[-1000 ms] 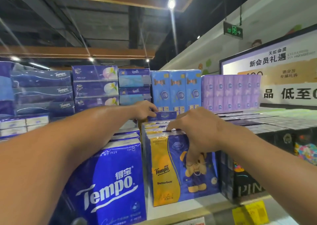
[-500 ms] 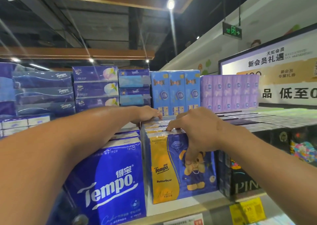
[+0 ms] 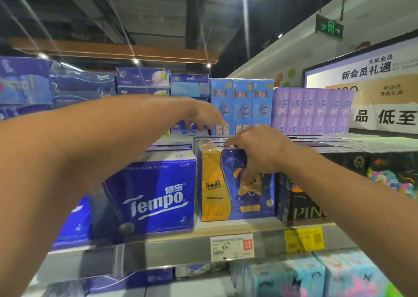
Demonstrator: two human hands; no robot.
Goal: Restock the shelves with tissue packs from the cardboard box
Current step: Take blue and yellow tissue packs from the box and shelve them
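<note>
A shop aisle fills the frame, dark ceiling beams above and a lit membership sign [image 3: 371, 93] at the right edge. Across the lower middle runs a metal shelf [image 3: 176, 251] with a white price tag [image 3: 231, 248] and a yellow one [image 3: 304, 239] on its front rail. On it, left of centre, stands a big blue Tempo pack [image 3: 149, 194]; just beside it at centre is the yellow-and-blue Butterbear tissue pack [image 3: 217, 183], first of a row running back. A black pack [image 3: 303, 201] stands to its right. The right hand [image 3: 255, 151] grips the Butterbear pack's top front edge, fingertips over the top and thumb down its face. The left hand [image 3: 203, 117] hovers above the row behind, fingers loosely spread, holding nothing. No cardboard box shows.
</note>
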